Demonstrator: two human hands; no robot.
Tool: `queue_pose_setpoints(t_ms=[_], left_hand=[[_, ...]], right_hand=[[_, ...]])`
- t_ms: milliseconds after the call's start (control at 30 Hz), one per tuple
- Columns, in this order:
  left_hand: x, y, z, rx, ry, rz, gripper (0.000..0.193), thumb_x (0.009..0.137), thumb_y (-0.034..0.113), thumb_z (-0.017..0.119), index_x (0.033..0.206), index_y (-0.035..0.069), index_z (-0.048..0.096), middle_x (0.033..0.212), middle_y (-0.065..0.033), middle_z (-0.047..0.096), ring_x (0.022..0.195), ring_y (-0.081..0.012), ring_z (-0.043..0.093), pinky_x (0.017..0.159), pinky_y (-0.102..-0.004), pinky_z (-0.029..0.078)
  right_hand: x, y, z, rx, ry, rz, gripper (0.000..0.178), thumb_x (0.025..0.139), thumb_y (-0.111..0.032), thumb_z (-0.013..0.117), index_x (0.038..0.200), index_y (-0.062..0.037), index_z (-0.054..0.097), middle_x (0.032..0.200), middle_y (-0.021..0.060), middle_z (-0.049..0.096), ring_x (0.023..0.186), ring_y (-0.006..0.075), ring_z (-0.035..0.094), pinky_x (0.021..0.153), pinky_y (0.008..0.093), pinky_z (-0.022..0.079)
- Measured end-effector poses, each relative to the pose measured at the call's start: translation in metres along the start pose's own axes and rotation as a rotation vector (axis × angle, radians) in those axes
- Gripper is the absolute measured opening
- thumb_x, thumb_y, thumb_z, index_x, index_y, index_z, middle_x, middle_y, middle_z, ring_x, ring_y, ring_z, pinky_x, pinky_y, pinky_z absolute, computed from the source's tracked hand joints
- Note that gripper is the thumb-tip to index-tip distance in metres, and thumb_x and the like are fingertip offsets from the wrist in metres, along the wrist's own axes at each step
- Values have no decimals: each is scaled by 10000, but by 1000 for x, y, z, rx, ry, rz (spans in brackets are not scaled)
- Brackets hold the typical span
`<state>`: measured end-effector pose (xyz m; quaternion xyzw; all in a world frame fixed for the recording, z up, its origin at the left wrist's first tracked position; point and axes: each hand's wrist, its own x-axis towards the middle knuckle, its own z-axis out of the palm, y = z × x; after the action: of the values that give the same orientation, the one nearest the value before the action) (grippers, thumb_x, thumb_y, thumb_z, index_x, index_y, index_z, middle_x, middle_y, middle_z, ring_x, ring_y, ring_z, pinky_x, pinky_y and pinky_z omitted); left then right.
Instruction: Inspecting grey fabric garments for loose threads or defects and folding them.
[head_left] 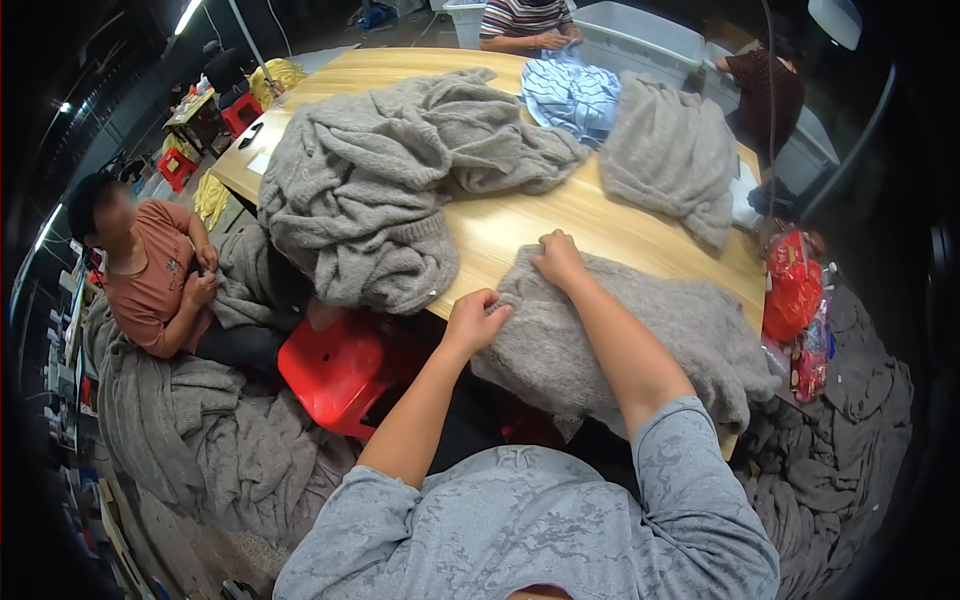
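Observation:
A fuzzy grey knit garment (640,340) lies spread at the near edge of the table, part of it hanging over toward my lap. My left hand (476,322) is closed at its left edge, with the cloth between thumb and fingers. Farther up, my right hand (560,262) pinches the garment's upper left corner, its fingertips partly hidden. A large heap of the same grey knitwear (370,190) is piled on the table beyond my left hand. Another grey knit piece (668,155) lies flat at the far right.
The wooden table (500,225) also carries a blue striped cloth (570,98). At left, a person (150,270) handles grey knitwear near a red stool (345,370). Grey knit piles (230,450) lie on the floor. Red bags (792,285) stand at right; two people work beyond, near plastic bins (640,38).

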<state>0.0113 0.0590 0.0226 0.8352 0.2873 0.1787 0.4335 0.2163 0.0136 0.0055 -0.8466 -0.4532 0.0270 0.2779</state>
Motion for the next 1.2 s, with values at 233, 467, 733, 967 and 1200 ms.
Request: queue_pose_setpoints(t_ms=[233,467,733,967,1200], left_hand=[[-5,3,-12,-149,24,-19,144,784,114,595,845,-15,572,641,-94,580,578,-152,533,582,-283,438],[-26,-9,8,-29,33,244,157,710,72,585,842,-6,551,817,-141,580,763,-282,571,678,-333,449],[-34,-18,23,89,158,369,188,695,63,571,863,-3,520,830,-151,551,823,-327,535,735,-374,436],[-30,-11,26,130,170,351,194,692,53,566,872,-1,520,848,-154,547,837,-332,532,735,-382,435],[-20,2,22,34,266,395,213,688,-8,534,899,6,509,879,-160,528,865,-345,512,740,-392,434]], right_hand=[[-17,-30,-34,84,185,-203,157,625,-89,604,767,-29,573,788,145,573,814,330,524,732,408,427],[-110,-45,-29,159,-62,-357,189,694,-20,542,881,-30,569,851,137,535,831,308,535,722,403,446],[-87,-46,-9,467,-5,-36,112,819,-84,510,886,-15,568,731,184,610,717,353,603,651,427,473],[-70,-52,-3,-132,-178,-65,117,745,-132,573,786,-28,608,762,184,619,705,365,596,653,431,479],[-76,-54,-31,653,-260,252,137,702,-144,647,736,-11,642,599,38,554,520,95,496,457,243,385]])
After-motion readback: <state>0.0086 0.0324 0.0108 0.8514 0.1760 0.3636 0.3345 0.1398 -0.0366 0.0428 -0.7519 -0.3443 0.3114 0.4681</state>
